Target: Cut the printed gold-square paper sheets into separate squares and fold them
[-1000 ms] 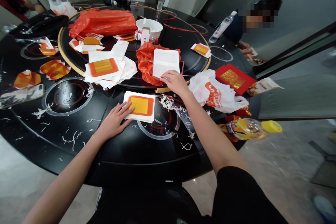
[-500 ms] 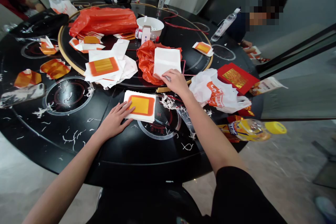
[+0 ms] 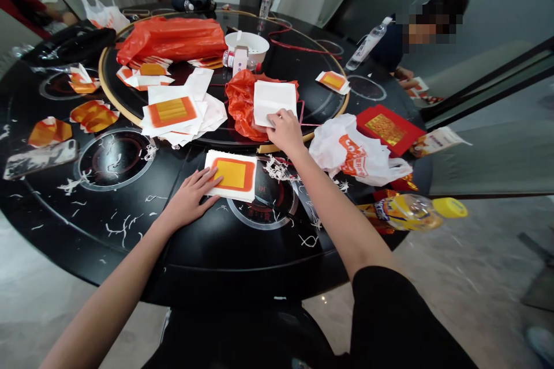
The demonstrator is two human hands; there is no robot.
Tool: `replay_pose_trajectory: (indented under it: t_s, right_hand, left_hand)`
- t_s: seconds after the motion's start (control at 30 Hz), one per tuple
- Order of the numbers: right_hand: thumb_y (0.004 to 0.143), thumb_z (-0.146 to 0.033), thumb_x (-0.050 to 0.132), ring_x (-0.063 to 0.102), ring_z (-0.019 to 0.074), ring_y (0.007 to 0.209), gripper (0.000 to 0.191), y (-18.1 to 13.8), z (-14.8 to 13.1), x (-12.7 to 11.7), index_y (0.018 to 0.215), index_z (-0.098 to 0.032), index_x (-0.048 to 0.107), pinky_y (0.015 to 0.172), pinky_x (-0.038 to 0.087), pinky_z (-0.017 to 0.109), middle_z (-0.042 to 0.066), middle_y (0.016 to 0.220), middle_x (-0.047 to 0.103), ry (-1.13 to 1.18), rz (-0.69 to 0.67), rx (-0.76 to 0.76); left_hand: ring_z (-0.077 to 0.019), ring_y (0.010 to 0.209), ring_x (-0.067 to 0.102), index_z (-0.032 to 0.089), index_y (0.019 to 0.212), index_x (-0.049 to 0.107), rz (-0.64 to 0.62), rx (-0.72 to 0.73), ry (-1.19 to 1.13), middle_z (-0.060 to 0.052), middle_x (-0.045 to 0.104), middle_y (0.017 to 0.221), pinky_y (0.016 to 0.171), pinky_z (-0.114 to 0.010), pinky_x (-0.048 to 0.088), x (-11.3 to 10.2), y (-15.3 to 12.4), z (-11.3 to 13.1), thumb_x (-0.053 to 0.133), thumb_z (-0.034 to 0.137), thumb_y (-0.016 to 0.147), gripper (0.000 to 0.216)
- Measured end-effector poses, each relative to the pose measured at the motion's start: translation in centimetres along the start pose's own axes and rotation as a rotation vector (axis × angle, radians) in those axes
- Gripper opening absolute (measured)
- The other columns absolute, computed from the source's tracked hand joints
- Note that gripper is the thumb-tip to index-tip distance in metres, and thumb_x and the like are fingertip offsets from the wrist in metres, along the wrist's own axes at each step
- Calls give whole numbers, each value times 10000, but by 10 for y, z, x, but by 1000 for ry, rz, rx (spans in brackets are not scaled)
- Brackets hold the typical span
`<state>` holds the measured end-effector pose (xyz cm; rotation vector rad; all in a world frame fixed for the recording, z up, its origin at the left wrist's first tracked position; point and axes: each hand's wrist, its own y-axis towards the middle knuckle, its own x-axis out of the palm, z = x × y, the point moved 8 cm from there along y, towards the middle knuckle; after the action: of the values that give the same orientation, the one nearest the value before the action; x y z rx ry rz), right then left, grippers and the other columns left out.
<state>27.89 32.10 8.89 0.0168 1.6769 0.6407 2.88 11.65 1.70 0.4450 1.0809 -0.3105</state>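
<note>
My left hand (image 3: 193, 199) lies flat with spread fingers on the left side of a small stack of white joss paper (image 3: 234, 176), whose top sheet bears an orange patch with a gold rectangle. My right hand (image 3: 285, 131) reaches farther out, its fingers bent and pinched at the near edge of a white paper stack (image 3: 273, 97). Something small and greyish shows by the fingertips, too small to name. That stack rests on a crumpled red plastic bag (image 3: 239, 105) on the turntable. Left of it, loose white sheets (image 3: 208, 112) lie under another orange-and-gold sheet (image 3: 169, 111).
White paper shreds (image 3: 277, 167) litter the black table (image 3: 190, 277). To the right are a white plastic bag (image 3: 329, 147), a red envelope (image 3: 385, 127) and a yellow-capped bottle (image 3: 411, 211). A phone (image 3: 41, 158) and folded gold papers (image 3: 94, 115) lie left. Other people sit around the table.
My right hand has shifted slightly at the paper's near edge, its fingers curling more. My left hand stays on its stack. The view has turned a little.
</note>
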Motion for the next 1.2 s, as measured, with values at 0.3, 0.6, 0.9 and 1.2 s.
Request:
replay_pose_trajectory:
  t_s: [0.3, 0.6, 0.9, 1.2]
  right_hand:
    - [1007, -115, 421, 692, 332, 1163, 436, -30, 17, -86, 1324, -177, 714, 1034, 549, 504, 155, 1210, 769, 88, 327, 120]
    - [904, -487, 787, 789, 304, 986, 270, -167, 14, -168, 969, -225, 802, 974, 642, 462, 82, 996, 835, 667, 479, 326]
    - [858, -405, 807, 809, 289, 875, 145, -239, -7, -147, 935, -291, 851, 824, 684, 429, 35, 934, 847, 897, 299, 463]
    - [831, -449, 856, 814, 295, 818, 223, -299, -62, -98, 951, -260, 857, 767, 695, 424, 47, 919, 856, 1170, 85, 617]
  left_hand:
    - [-305, 1635, 360, 323, 1654, 468, 14, -23, -63, -46, 407, 1756, 1345, -589, 284, 2, 0, -4, 521, 526, 1111, 583]
    - [-378, 1657, 285, 332, 1708, 315, 368, -170, -619, -125, 298, 1792, 1357, -589, 247, -26, 1, -20, 832, 620, 888, 1011]
    - [-363, 1102, 791, 163, 1294, 776, -43, -298, -1135, -156, 810, 1227, 980, -495, 663, -13, 22, 48, 997, 524, 686, 741]
    - [-276, 928, 803, 184, 988, 865, 276, -379, -773, -86, 842, 999, 882, -385, 673, -46, -64, 50, 875, 483, 857, 326]
